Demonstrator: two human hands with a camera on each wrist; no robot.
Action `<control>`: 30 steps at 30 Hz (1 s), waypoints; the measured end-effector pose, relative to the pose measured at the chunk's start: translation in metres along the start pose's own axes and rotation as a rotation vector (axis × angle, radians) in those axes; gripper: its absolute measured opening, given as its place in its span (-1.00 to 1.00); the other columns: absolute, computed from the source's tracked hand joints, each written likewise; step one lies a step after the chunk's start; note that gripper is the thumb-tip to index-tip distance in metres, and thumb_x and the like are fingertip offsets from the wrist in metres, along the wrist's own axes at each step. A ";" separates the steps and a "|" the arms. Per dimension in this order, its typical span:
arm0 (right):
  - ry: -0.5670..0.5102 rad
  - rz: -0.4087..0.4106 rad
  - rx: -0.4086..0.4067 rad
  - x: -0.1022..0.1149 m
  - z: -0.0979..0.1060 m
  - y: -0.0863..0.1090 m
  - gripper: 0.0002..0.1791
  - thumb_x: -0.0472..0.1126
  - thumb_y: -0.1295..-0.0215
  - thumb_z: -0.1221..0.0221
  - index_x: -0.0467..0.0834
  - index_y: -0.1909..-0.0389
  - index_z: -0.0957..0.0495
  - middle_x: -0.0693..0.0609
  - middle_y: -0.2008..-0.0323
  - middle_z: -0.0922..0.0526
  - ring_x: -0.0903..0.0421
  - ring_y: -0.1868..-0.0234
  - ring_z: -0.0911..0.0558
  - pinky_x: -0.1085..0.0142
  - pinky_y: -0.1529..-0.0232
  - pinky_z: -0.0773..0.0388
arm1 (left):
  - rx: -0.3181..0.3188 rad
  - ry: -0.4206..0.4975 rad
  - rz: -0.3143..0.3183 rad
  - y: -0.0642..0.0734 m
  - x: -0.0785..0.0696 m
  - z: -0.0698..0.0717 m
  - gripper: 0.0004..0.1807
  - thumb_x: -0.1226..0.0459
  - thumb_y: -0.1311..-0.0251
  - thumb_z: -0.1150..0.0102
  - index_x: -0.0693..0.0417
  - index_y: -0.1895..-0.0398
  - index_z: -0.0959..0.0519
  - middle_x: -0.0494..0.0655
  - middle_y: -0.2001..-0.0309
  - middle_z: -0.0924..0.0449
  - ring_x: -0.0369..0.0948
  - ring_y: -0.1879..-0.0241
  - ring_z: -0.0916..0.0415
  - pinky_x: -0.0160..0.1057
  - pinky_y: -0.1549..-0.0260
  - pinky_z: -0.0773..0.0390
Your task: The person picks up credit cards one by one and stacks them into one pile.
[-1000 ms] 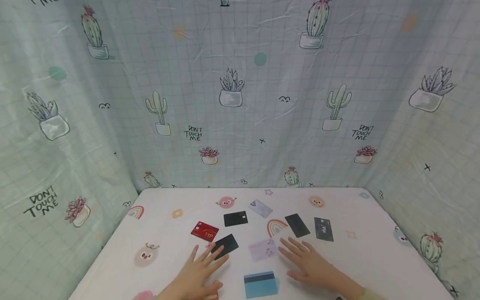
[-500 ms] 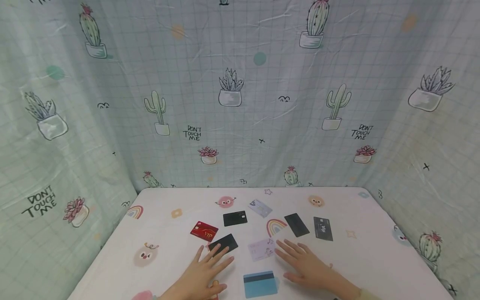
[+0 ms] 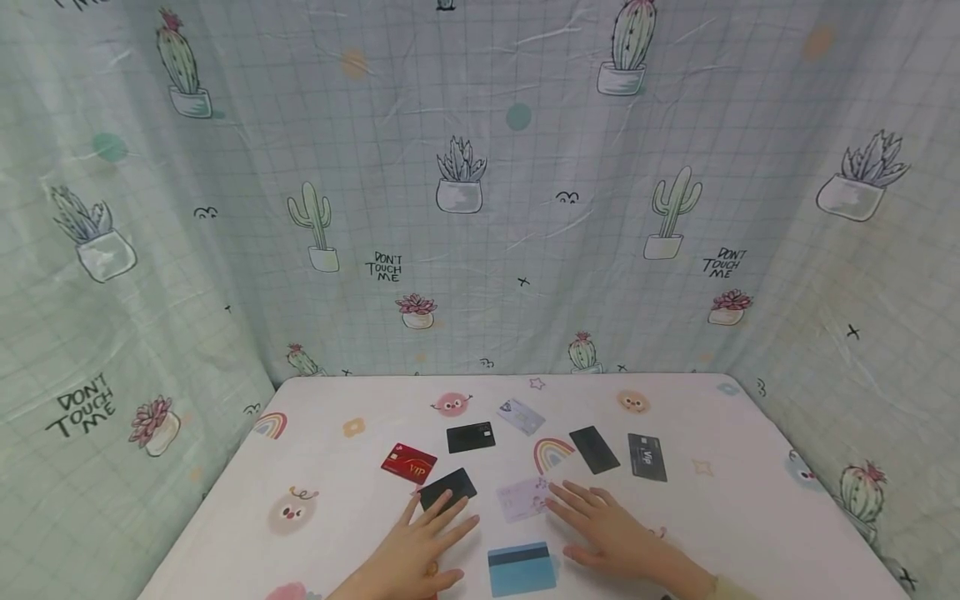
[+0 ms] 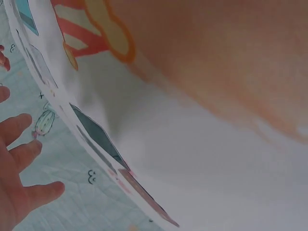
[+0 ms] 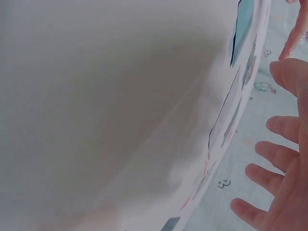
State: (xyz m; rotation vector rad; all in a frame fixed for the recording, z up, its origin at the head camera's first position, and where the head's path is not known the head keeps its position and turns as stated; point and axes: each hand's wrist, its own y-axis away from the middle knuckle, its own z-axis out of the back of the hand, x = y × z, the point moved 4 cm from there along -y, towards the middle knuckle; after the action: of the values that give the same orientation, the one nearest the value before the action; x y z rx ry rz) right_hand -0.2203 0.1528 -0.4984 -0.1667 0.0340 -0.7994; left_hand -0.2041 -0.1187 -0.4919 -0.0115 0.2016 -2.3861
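Note:
In the head view my left hand (image 3: 416, 550) is spread with nothing in it, its fingertips overlapping the near edge of a plain black card (image 3: 447, 490). The left wrist view shows its fingers apart from the tabletop. My right hand (image 3: 607, 533) is likewise spread and holds nothing; its fingertips are at the right edge of a pale lilac card (image 3: 523, 500). Between the hands lies a blue card (image 3: 521, 570) with a dark stripe. A red VIP card (image 3: 408, 462) is beyond my left hand. Farther right lie another black card (image 3: 595, 450) and a dark grey Vip card (image 3: 647, 457).
At the back lie a black chip card (image 3: 471, 437) and a pale blue-white card (image 3: 521, 417). The white tabletop (image 3: 750, 533) bears printed rainbows and faces. A red-and-orange patch (image 4: 91, 33) shows near my left hand. Cactus-patterned cloth (image 3: 495, 250) hangs behind and at both sides.
My left hand has shifted right and slightly toward me, uncovering more of the black card. My right hand has drifted a little left, toward the lilac card. The cards have stayed put.

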 end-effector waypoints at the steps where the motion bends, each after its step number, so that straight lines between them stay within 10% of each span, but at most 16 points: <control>1: -0.002 0.000 0.001 0.000 0.000 0.000 -0.33 0.20 -0.19 0.03 0.03 -0.29 -0.16 0.04 -0.30 -0.24 -0.02 -0.28 -0.25 -0.03 -0.10 -0.28 | -0.004 -0.007 -0.004 0.000 -0.001 0.000 -0.35 -0.14 -0.13 0.10 -0.23 -0.30 -0.15 -0.07 -0.32 -0.16 0.05 -0.31 -0.05 0.33 -0.03 -0.07; 30: -0.037 0.052 0.045 0.011 -0.002 -0.010 -0.43 0.18 -0.18 0.01 0.01 -0.17 -0.30 0.12 -0.07 -0.41 0.11 -0.09 -0.38 0.05 -0.04 -0.36 | -0.020 -0.122 -0.134 -0.020 -0.019 -0.009 -0.50 -0.10 -0.19 0.13 -0.13 -0.14 -0.35 -0.16 -0.09 -0.43 -0.11 -0.10 -0.33 0.06 0.00 -0.36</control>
State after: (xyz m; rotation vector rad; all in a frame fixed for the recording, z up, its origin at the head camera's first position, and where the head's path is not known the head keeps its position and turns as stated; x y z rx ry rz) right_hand -0.2201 0.1374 -0.4984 -0.1375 -0.0146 -0.7447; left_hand -0.2043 -0.0901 -0.4967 -0.1846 0.1715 -2.5073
